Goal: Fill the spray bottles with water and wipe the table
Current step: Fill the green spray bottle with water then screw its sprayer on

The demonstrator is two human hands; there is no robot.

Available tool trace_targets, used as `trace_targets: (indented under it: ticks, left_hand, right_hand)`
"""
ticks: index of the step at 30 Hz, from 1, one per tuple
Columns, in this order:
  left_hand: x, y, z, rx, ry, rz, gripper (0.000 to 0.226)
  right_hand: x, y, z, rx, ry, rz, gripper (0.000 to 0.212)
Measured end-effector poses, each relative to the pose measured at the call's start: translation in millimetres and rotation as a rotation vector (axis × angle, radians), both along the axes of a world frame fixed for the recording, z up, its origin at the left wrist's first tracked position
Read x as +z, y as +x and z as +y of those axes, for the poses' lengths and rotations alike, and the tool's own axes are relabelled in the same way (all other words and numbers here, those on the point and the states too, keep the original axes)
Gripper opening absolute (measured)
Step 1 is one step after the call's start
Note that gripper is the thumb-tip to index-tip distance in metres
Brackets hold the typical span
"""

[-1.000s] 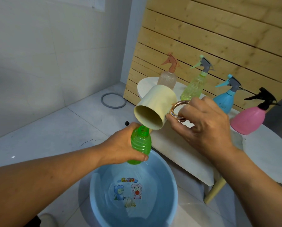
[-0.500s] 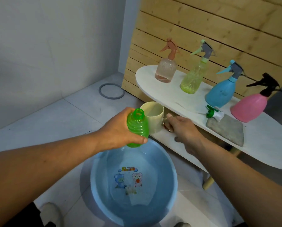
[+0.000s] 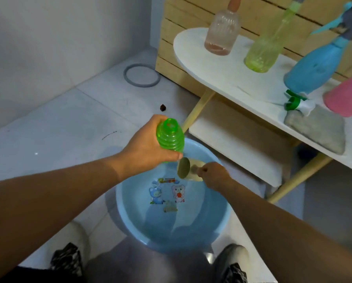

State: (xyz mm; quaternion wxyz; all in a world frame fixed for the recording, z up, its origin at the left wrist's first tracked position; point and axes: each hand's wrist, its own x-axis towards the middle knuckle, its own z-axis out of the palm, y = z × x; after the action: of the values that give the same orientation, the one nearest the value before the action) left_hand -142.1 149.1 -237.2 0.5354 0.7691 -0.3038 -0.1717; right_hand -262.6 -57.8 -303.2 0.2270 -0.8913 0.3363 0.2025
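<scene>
My left hand [image 3: 145,148] grips an open green ribbed bottle [image 3: 171,137], upright above the far rim of the blue basin [image 3: 128,225]. The basin holds water and has cartoon stickers on its bottom. My right hand [image 3: 216,176] holds a cream cup [image 3: 188,169] by its handle, tipped on its side low inside the basin. On the white table [image 3: 218,68] stand a pink-clear spray bottle [image 3: 221,31], a yellow-green one [image 3: 263,52], a blue one [image 3: 314,68] and a pink one [image 3: 346,97]. The green spray cap [image 3: 292,101] and a grey cloth [image 3: 318,129] lie near the table's front edge.
A lower white shelf [image 3: 238,144] sits under the table between slanted wooden legs [image 3: 197,111]. A wooden slat wall [image 3: 191,13] backs the table. A grey ring [image 3: 141,75] lies on the tiled floor by the wall. My knee and shoes are at the bottom edge.
My right hand took the cup down from the table's edge into the basin. The left hand kept the green bottle over the basin. My view tilted downward.
</scene>
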Motion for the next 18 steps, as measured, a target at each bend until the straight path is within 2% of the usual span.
trace_targets:
  ticks: [3, 9, 14, 18]
  left_hand:
    - [-23, -4, -1, 0.037, 0.016, 0.018, 0.078]
    - [-57, -3, -1, 0.063, 0.086, 0.04, 0.078]
    - [-69, 0, 3, 0.062, 0.119, 0.063, 0.081]
    - [-69, 2, 6, 0.056, 0.119, 0.065, 0.081]
  right_hand:
    - [-36, -9, 1, 0.074, -0.111, 0.055, 0.031]
    - [-72, -3, 5, 0.245, -0.296, 0.1, 0.029]
    - [-90, 6, 17, 0.286, -0.262, 0.083, 0.028]
    - [-92, 13, 29, 0.23, -0.101, 0.003, 0.026]
